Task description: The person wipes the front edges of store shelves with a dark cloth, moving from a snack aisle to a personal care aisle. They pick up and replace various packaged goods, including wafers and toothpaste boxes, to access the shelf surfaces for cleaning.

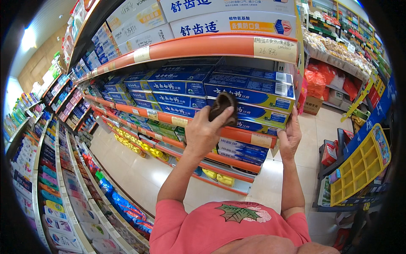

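Observation:
My left hand [204, 130] grips a dark brown cloth [223, 109], bunched up in front of stacked blue toothpaste boxes [177, 87] on a shop shelf. Whether the cloth touches the boxes, I cannot tell. At the right end of the shelf, my right hand [290, 135] rests against the end of a stack of blue and yellow-green toothpaste boxes [250, 92], fingers upright along their side and thumb at the lower front corner. An orange shelf edge strip [233, 135] with paper labels runs below the boxes.
Above is another orange shelf edge [203, 49] carrying white toothpaste cartons [231, 23]. Lower shelves hold more boxes and yellow bottles [225, 179]. Shelves of packaged goods [58, 219] line the left. A yellow compartment tray [360, 168] leans at the right, and tiled floor [141, 170] shows between.

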`<state>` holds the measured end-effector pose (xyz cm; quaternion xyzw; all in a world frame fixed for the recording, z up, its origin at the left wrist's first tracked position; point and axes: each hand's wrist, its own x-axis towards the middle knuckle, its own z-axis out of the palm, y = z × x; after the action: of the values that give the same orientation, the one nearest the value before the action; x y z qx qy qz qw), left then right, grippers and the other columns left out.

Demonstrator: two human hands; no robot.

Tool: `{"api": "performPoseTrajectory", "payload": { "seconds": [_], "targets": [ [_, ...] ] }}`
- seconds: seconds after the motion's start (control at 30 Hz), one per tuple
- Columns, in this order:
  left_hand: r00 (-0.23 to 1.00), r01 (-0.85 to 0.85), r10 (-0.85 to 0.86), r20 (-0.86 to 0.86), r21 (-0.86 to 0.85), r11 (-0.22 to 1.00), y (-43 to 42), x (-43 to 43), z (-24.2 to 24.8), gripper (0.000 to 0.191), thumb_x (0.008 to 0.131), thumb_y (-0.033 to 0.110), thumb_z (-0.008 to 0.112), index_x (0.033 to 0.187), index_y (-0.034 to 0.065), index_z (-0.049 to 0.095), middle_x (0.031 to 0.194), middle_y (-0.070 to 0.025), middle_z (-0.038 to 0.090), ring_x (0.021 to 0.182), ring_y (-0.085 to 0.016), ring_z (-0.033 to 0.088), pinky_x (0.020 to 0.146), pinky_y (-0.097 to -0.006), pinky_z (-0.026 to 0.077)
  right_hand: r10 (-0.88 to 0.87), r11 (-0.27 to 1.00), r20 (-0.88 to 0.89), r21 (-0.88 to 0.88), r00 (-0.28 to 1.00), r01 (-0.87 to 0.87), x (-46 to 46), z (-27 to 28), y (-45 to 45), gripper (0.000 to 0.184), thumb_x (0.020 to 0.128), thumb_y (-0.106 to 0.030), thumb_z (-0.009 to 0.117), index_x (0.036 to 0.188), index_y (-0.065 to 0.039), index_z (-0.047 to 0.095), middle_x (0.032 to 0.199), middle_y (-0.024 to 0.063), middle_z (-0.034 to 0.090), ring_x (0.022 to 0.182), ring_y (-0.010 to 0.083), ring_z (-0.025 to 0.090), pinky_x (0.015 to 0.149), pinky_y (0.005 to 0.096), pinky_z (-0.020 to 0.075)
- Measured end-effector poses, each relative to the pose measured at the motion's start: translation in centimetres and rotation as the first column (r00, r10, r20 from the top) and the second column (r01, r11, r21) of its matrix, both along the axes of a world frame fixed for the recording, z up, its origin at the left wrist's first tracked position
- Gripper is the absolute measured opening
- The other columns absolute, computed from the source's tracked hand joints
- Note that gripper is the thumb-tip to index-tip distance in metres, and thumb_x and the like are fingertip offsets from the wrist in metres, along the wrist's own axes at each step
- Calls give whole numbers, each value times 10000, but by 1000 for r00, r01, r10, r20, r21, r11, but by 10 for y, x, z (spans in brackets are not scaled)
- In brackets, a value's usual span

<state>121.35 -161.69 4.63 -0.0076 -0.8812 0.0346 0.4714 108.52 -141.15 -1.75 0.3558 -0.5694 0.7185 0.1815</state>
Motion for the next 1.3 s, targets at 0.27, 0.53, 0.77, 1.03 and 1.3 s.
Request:
{"api": "performPoseTrajectory", "payload": {
  "seconds": [0.27, 0.53, 0.77, 1.03, 1.3],
  "targets": [
    [928, 366, -360, 95, -46, 930, 72, -23, 21, 507, 704, 146, 654, 1167, 341, 587, 899, -126, 557, 697, -233, 579, 516, -299, 476, 7, 1000, 2, -25, 1000, -7, 0, 2, 0, 610, 789, 67, 455, 1372, 44, 277, 1412, 167, 319, 1281, 242, 362, 1064, 360, 299],
    [915, 397, -390, 107, -56, 916, 68, -46, 19, 489, 723, 152, 654, 1161, 357, 582, 928, -122, 569, 765, -243, 609, 562, -304, 507, -8, 998, 59, -63, 998, 11, -5, 1, -5, 560, 816, 46, 447, 1363, 13, 327, 1371, 149, 396, 1217, 230, 438, 1036, 343, 337],
    [997, 5, -3, 82, -34, 999, -8, -4, -8, 548, 709, 58, 650, 1177, 335, 585, 907, -116, 583, 752, -228, 605, 549, -321, 513, 23, 1000, 113, -10, 993, -22, -1, 4, 0, 648, 733, 83, 432, 1367, 9, 323, 1370, 157, 401, 1253, 236, 406, 1048, 348, 321],
    [988, -112, 99, 117, 116, 987, -15, 22, -21, 551, 668, -28, 656, 1138, 260, 638, 939, -121, 605, 794, -257, 624, 631, -327, 514, 19, 998, 94, -63, 995, -13, 0, -1, 1, 665, 741, 50, 446, 1379, 41, 259, 1382, 189, 369, 1277, 258, 375, 1069, 359, 288],
    [906, 348, -313, 284, -81, 934, 74, -19, -11, 469, 731, 121, 618, 1146, 339, 604, 904, -109, 561, 689, -206, 569, 531, -284, 475, 68, 985, 173, -168, 983, -39, 18, -22, 11, 586, 794, 108, 419, 1362, 76, 276, 1381, 190, 361, 1299, 250, 336, 1066, 352, 279]
  ]
}}
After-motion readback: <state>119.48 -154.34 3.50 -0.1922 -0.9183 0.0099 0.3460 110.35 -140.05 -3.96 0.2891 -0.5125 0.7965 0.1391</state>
